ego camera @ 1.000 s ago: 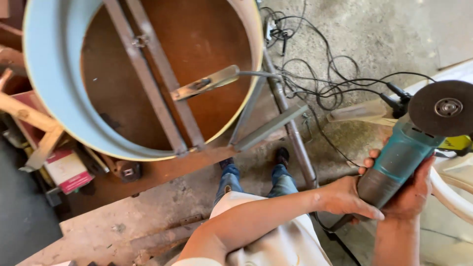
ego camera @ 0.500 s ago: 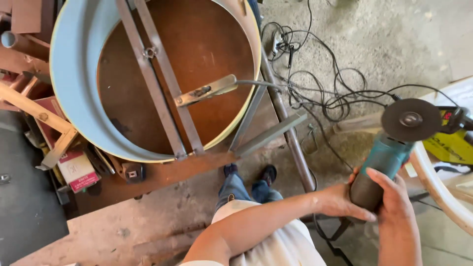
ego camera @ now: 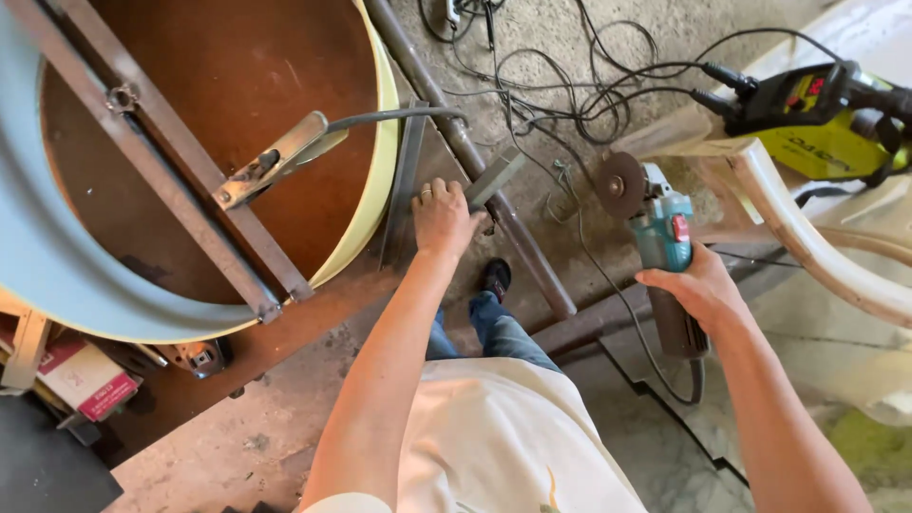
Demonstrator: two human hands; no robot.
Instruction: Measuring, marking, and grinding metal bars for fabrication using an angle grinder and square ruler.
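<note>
My right hand (ego camera: 696, 285) grips the body of a teal angle grinder (ego camera: 657, 237), its round disc (ego camera: 619, 185) pointing up and away from me, held low at my right side. My left hand (ego camera: 444, 218) reaches forward and rests on a grey steel angle bar (ego camera: 494, 177) that juts out from a metal frame. Just left of that hand stands a large round drum (ego camera: 375, 180) with a pale rim and a rusty brown inside. Steel bars (ego camera: 180, 204) cross the drum's mouth, and a metal clamp (ego camera: 271, 161) with a cable bites onto one of them.
A rusty pipe (ego camera: 475, 161) runs diagonally under my left hand. Tangled black cables (ego camera: 570, 85) lie on the concrete floor. A yellow and black machine (ego camera: 826, 123) sits at the right behind a curved pale wooden piece (ego camera: 798, 237). A red box (ego camera: 85, 380) lies at the lower left.
My left hand has let go of the grinder and moved forward onto the angle bar. The right hand alone now holds the grinder, lower and closer in. The view has shifted towards the drum.
</note>
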